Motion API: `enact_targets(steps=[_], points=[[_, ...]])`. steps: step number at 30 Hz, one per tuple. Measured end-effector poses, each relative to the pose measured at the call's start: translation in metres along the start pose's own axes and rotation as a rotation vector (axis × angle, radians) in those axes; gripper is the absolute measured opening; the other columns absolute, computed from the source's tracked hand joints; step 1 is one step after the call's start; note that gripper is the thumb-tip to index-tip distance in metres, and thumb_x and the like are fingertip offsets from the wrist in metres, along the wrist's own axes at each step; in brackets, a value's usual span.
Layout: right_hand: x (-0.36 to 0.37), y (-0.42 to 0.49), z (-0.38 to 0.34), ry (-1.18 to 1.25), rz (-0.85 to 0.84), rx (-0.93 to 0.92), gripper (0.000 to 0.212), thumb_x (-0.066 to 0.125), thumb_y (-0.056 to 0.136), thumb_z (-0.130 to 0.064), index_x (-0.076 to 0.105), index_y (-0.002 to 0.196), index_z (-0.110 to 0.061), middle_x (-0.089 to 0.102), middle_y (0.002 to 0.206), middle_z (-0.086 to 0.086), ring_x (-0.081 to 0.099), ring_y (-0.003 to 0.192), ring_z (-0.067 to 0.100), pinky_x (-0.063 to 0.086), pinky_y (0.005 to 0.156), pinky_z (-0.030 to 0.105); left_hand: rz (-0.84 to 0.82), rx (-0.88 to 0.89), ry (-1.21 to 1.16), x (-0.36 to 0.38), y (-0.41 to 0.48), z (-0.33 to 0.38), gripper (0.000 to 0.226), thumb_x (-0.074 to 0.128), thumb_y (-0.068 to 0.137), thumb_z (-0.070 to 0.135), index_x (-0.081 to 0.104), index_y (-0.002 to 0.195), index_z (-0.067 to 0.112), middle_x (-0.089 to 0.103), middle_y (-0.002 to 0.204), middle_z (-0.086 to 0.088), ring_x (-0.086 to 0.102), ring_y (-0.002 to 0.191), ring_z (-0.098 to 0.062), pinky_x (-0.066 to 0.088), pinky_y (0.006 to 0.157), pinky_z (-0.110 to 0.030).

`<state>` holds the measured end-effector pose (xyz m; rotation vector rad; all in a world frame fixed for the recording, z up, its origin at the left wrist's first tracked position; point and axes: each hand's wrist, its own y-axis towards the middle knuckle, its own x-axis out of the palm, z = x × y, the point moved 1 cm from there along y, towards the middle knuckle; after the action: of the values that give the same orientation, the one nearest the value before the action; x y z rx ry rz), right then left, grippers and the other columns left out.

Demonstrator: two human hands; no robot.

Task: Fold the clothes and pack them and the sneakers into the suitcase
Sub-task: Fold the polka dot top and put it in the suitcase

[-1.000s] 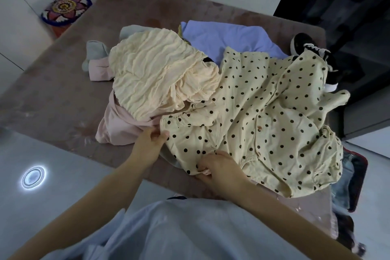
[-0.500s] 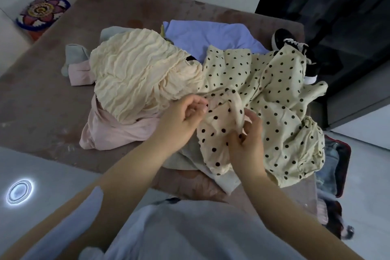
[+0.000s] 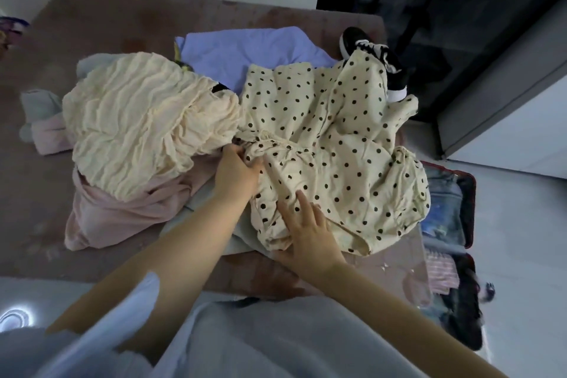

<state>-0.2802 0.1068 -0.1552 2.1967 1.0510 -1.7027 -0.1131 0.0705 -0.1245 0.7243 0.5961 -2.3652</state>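
Left hand [image 3: 237, 170] grips polka-dot dress [image 3: 331, 138]; right hand [image 3: 310, 233] presses it.

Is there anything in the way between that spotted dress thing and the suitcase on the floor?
Nothing visible. The polka-dot garment lies by the right edge of the table; the open suitcase sits on the floor just past that edge. The left hand grips the garment, and the right hand presses flat on it.

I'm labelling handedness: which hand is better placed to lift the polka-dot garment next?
Probably left. The left hand grips bunched fabric of the polka-dot garment; the right hand lies on it with straight fingers, holding nothing.
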Motion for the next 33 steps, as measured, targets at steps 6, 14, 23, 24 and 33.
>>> enact_targets(steps=[6,14,23,24,33], points=[[-0.021,0.001,-0.022,0.273,0.180,-0.326,0.029,0.051,0.080,-0.010,0.066,0.105,-0.008,0.067,0.098,0.010,0.065,0.079,0.032,0.055,0.059,0.038,0.192,0.394,0.068,-0.062,-0.011,0.021,0.054,0.052,0.086,0.001,0.041,0.131,0.027,0.053,0.127,-0.001,0.052,0.112,-0.019,0.036,0.090,-0.024],[-0.032,-0.009,0.027,0.505,0.460,0.083,0.028,0.058,0.088,-0.019,0.060,0.116,-0.017,0.056,0.120,0.001,0.053,0.108,0.019,0.045,0.088,0.033,0.214,0.374,0.539,-0.080,-0.019,-0.035,0.060,0.065,0.076,0.004,0.045,0.131,0.017,0.040,0.124,-0.022,0.043,0.110,-0.043,0.040,0.087,-0.054],[-0.039,-0.027,0.176,0.852,0.464,1.138,0.074,0.063,0.086,-0.035,0.027,0.141,-0.003,0.039,0.142,0.016,0.042,0.127,0.034,0.038,0.095,0.039,-0.110,0.791,0.971,-0.012,-0.016,-0.070,0.052,0.032,0.087,0.041,0.044,0.134,0.022,0.048,0.139,-0.008,0.029,0.133,-0.027,-0.005,0.115,-0.037],[-0.035,-0.027,0.177,0.852,0.444,1.130,0.074,0.065,0.084,-0.035,0.029,0.141,-0.004,0.043,0.139,0.015,0.046,0.123,0.033,0.040,0.090,0.037,-0.145,0.761,1.005,-0.010,-0.013,-0.073,0.054,0.031,0.087,0.042,0.046,0.135,0.022,0.049,0.139,-0.007,0.028,0.134,-0.028,-0.010,0.116,-0.035],[-0.061,-0.046,0.176,0.864,0.616,1.046,0.021,0.057,0.079,-0.004,0.065,0.098,-0.005,0.061,0.079,0.005,0.053,0.075,0.023,0.040,0.061,0.026,-0.105,0.823,1.050,-0.011,-0.018,-0.057,0.053,0.029,0.085,0.041,0.048,0.132,0.024,0.045,0.142,-0.011,0.036,0.129,-0.046,-0.007,0.110,-0.046]])
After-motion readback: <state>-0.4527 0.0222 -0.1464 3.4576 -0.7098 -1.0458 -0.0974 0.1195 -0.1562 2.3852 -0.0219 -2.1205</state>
